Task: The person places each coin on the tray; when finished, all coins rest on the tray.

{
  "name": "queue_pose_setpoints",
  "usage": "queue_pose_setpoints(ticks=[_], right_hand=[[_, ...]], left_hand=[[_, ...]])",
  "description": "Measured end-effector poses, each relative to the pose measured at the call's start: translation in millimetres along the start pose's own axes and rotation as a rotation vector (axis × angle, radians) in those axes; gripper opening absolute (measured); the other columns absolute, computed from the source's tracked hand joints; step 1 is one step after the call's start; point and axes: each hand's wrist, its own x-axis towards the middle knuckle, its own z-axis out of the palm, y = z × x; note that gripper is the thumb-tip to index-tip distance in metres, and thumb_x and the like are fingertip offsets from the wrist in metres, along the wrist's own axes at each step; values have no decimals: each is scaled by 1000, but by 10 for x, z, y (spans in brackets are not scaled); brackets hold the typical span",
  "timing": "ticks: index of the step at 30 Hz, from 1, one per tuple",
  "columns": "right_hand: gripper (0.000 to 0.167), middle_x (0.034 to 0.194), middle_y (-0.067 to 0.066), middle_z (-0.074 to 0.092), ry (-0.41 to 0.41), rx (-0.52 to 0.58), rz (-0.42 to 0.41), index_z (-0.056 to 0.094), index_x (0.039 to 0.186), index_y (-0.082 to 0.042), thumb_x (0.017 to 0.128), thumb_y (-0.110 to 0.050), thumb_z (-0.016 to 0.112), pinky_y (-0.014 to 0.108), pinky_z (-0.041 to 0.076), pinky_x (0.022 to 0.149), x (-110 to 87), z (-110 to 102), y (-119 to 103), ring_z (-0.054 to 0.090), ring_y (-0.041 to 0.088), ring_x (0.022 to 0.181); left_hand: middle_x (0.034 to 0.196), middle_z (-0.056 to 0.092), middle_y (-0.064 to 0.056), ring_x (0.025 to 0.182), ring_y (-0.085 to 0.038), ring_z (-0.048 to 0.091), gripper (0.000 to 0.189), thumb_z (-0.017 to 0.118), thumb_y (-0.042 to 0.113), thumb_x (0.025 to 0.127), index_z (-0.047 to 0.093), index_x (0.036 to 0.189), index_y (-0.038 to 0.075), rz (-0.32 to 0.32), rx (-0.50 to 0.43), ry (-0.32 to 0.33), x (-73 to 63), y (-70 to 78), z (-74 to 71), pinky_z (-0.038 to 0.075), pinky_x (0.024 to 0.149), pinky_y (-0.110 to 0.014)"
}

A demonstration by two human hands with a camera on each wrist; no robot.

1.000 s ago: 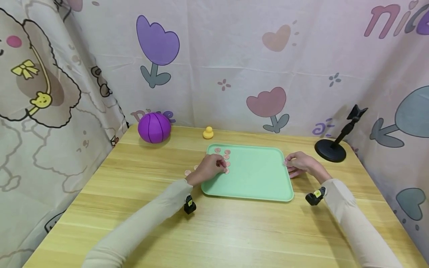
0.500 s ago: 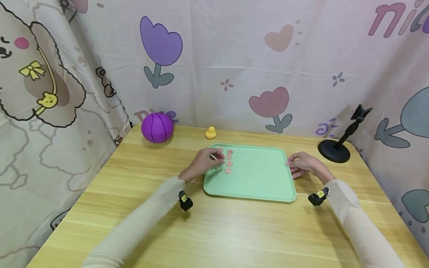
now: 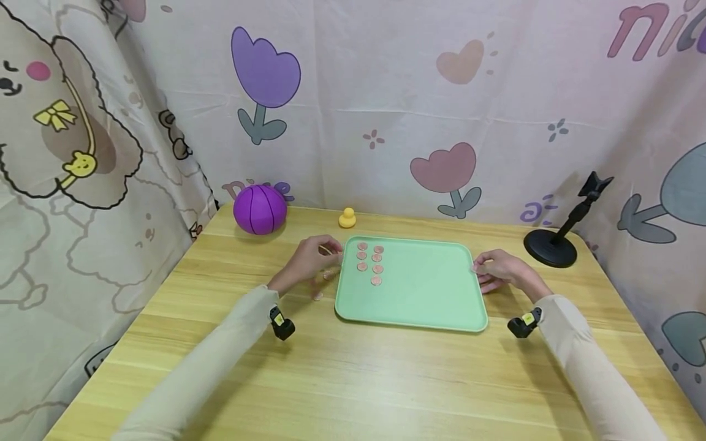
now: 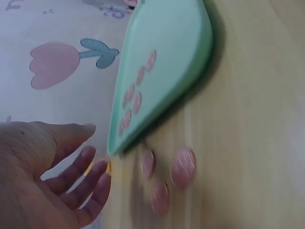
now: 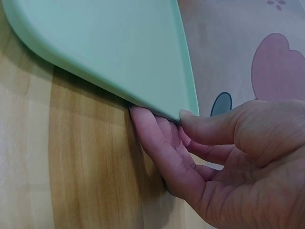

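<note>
Seven copper-coloured discs (image 3: 377, 258) sit in two columns by the green tray (image 3: 425, 288)'s far-left corner! Three loose discs (image 4: 183, 168) lie on the desk (image 3: 386, 380) off that left edge, beside the left hand (image 3: 309, 257), empty, fingers loosely bent; the right hand (image 3: 501, 269) pinches the tray's right edge.

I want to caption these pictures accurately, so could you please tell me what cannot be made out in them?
- Markings on the pink discs: blurred in the left wrist view, too small in the head view.
- Some fingertips of the right hand: right wrist view, hidden by the green tray.
- End of the upper-right lettering: head view, cut off by the right edge.
</note>
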Motion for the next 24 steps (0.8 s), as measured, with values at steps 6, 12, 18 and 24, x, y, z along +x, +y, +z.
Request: queue_pose_setpoints(ticks=[6, 12, 18, 24], right_hand=[[22, 92, 10, 65, -14, 5, -16, 50, 123, 13, 109, -4, 50, 37, 65, 77, -9, -10, 2, 67, 14, 80], [22, 93, 11, 65, -15, 7, -31, 49, 122, 14, 110, -4, 50, 37, 65, 77, -6, -20, 29, 67, 15, 81], [22, 94, 10, 64, 7, 2, -16, 50, 124, 13, 110, -4, 49, 36, 65, 76, -3, 3, 28, 67, 14, 82], [20, 92, 9, 65, 4, 13, -7, 51, 122, 12, 109, -4, 50, 36, 65, 77, 2, 5, 2, 67, 14, 81]], left_hand=[[120, 70, -17, 111, -32, 65, 28, 73, 15, 99, 68, 122, 0, -62, 39, -70, -92, -185, -114, 53, 102, -48], [117, 70, -16, 108, -31, 63, 32, 80, 17, 94, 70, 119, 1, -46, 144, -179, -108, -281, -189, 53, 99, -48], [107, 69, -13, 97, -27, 61, 26, 82, 14, 92, 72, 114, 5, 12, 209, -170, -84, -306, -157, 51, 87, -40], [96, 69, -10, 86, -20, 59, 20, 81, 11, 92, 73, 108, 3, 32, 205, -175, -82, -298, -151, 49, 79, -32]])
